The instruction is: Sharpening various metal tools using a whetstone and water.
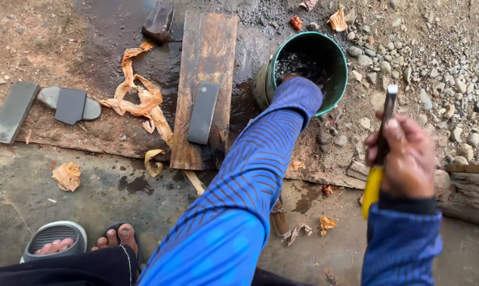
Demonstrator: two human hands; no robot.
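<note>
I am looking down from my head camera at wet, dark ground. My left arm in its blue striped sleeve (250, 175) is reaching forward into a green bucket (324, 58), which is tilting toward me on the ground beside a wooden board. My left hand (288, 78) is dipping past the rim, so I cannot tell how its fingers are standing. The inside of the bucket is showing dark, wet contents.

My right hand (406, 159) is hovering to the right, over gravel (441, 63), with its fingers closing around a tool (381, 143). The tool's yellow handle is sticking out below my fist toward me, and its metal blade is pointing up and away, well apart from the bucket.

The board (207, 47) is lying lengthwise just left of the bucket, and a dark grey stone (203, 112) is resting on it. Further left, a long grey stone (12, 112) and a shorter dark one (70, 106) are lying on the ground. A brownish block (158, 22) is sitting at the board's far left corner. Curling orange shavings (141, 98) are trailing between the board and the left stones.

At the bottom left, my toes are showing in a grey sandal (54, 238) and a dark sandal (120, 238).
</note>
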